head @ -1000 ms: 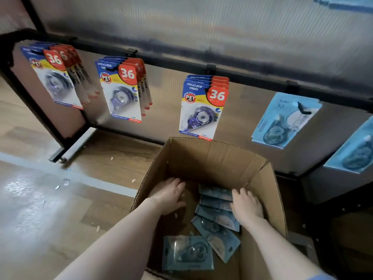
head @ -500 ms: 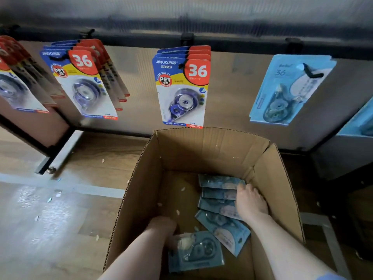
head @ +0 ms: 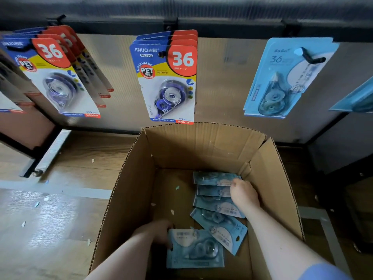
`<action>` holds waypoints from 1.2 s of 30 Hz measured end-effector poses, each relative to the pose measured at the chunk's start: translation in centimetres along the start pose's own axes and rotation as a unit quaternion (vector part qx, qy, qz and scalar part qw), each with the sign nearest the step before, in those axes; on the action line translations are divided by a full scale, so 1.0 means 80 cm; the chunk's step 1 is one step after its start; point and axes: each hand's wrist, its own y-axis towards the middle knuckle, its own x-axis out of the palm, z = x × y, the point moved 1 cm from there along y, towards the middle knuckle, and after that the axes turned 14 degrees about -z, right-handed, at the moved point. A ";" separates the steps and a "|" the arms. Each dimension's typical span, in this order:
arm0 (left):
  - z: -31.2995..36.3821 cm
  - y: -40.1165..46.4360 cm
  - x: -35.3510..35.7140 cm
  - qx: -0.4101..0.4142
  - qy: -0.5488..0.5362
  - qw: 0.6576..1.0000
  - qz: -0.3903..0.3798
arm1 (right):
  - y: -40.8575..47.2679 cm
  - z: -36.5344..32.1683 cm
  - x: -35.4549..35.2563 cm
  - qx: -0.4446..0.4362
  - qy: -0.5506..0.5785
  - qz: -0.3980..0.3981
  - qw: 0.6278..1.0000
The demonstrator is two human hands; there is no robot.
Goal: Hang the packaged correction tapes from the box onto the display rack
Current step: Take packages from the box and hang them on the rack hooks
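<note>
An open cardboard box (head: 272, 178) stood in the lower middle of the frame, on a wood-look floor (head: 60, 209) speckled with paper scraps. Both hands reached inside it. The left hand (head: 157, 232), low and centre, gripped the left edge of a light blue packaged correction tape (head: 194, 248) lying flat on the box bottom, with the fingers curled round that edge. The right hand (head: 243, 194), right of centre, rested knuckles-up on a row of overlapping blue packs (head: 214, 201) that ran along the box's right side; its fingertips were tucked down at the farthest pack (head: 212, 178), and whether they pinched it could not be told.

Above the box, the display rack (head: 222, 23) crossed the top of the frame. From its black hooks hung a stack of red and blue "36" packs (head: 167, 77) at centre, another such stack (head: 54, 73) at upper left, and a single light blue pack (head: 286, 77) at upper right.
</note>
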 end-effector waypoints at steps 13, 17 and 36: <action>-0.010 -0.030 -0.024 0.083 -0.141 0.978 0.129 | 0.026 -0.027 0.003 0.131 0.401 0.007 0.907; -0.012 -0.044 -0.030 0.099 -0.149 0.970 0.167 | 0.020 -0.027 -0.003 0.082 0.390 0.038 0.916; 0.047 -0.161 -0.059 0.131 0.184 0.870 0.438 | -0.087 -0.056 -0.094 -0.081 0.128 0.205 0.967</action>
